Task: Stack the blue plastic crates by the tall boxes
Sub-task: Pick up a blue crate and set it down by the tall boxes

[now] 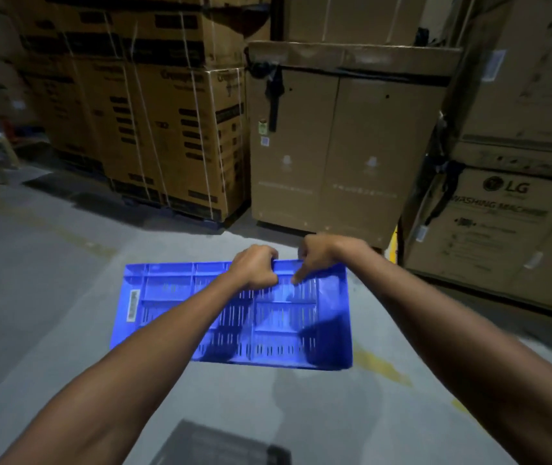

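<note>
Over the concrete floor (49,297), short of the tall boxes (345,146): blue crate (173,297) held by its upper rim, left hand (254,266) and right hand (316,253) both curled over it, close together. Risk: narrow off-centre grip, so crate could swing or slip when lowered.

Box on your right (496,236): "LG", "WASHING MACHINE"
Strapped boxes on your left (180,129): maybe "Crompton", too blurry for you to be sure

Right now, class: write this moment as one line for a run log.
blue crate: held by far edge | left hand: grips that edge | right hand: grips same edge alongside | tall boxes: ahead, beyond crate
</note>
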`<state>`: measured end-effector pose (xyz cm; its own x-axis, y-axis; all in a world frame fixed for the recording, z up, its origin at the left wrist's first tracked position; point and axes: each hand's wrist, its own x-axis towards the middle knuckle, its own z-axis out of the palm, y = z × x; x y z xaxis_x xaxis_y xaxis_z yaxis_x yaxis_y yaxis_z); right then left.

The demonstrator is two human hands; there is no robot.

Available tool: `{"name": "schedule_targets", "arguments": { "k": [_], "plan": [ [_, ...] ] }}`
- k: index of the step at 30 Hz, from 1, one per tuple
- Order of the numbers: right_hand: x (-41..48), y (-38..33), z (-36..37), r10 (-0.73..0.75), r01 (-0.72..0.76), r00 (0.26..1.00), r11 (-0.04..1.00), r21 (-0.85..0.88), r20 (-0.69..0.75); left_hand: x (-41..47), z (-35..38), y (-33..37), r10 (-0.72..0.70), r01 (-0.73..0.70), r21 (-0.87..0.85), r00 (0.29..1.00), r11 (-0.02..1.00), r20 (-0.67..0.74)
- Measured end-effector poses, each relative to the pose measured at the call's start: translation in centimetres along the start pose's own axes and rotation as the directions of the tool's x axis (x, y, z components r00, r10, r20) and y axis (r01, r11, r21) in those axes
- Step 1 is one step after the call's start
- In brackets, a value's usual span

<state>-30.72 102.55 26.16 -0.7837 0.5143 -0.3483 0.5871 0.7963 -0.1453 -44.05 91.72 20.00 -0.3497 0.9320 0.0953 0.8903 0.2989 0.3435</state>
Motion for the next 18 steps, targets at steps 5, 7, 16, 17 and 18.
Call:
{"name": "schedule_targets", "arguments": {
  "k": [5,7,16,17,18],
  "plan": [
    [7.6,0.9,-0.1,-0.010,0.011,0.999,1.000,0.022,-0.038,7.3,0.0,-0.9,0.078,-0.080,0.046,0.996,0.996,0.036],
    [10.8,2.3,-1.1,-0.001,0.004,0.998,0.999,0.055,-0.062,10.6,0.2,-2.3,0.090,-0.090,-0.003,0.992,0.996,0.083],
    [25.0,11.3,-5.2,-0.084,0.028,0.961,0.978,-0.206,-0.265,27.8,3.2,-10.1,0.060,-0.044,-0.051,0.918,0.998,0.393],
    [26.5,12.5,-5.5,-0.093,0.029,0.954,0.976,-0.218,-0.287,29.9,3.9,-10.4,0.032,-0.036,0.001,0.921,0.999,0.389],
    [28.0,13.7,-6.1,-0.098,0.026,0.948,0.972,-0.234,-0.302,32.1,4.4,-10.5,0.016,-0.037,0.050,0.931,0.998,0.364]
  ]
}}
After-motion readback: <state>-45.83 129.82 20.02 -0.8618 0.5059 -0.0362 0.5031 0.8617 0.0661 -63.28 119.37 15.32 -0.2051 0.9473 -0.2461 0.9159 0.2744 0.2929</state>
